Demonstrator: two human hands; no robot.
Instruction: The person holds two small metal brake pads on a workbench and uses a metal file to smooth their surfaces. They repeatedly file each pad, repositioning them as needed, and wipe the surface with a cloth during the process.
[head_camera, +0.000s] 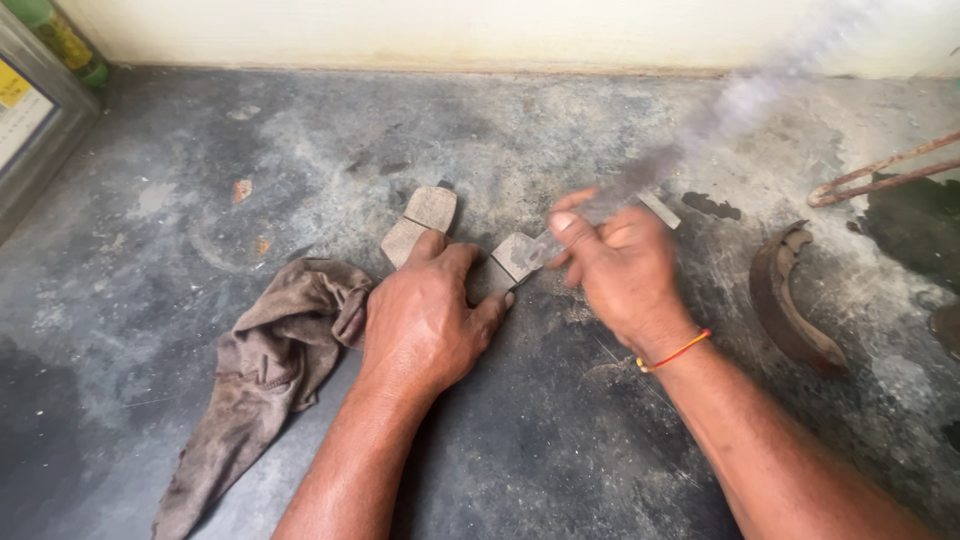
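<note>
Brake pad (512, 258), a small flat block with a dull grey-tan friction face, lies on the rough, stained concrete floor (560, 440) between the two hands. Left hand (425, 315) presses down on it, fingers (455, 262) curled over its near edge and pinning it in place, so only its right part shows. Right hand (620, 265) is closed around a long, thin metal file (700, 125), motion-blurred, whose lower end touches the pad's face just beside the left fingertips. A second pad (420, 225), the same flat shape with a groove across its middle, lies just beyond the left hand. A crumpled brown rag (265, 375) lies to the left, touching that hand. A curved, rusty brake shoe (790, 300) rests well to the right.
</note>
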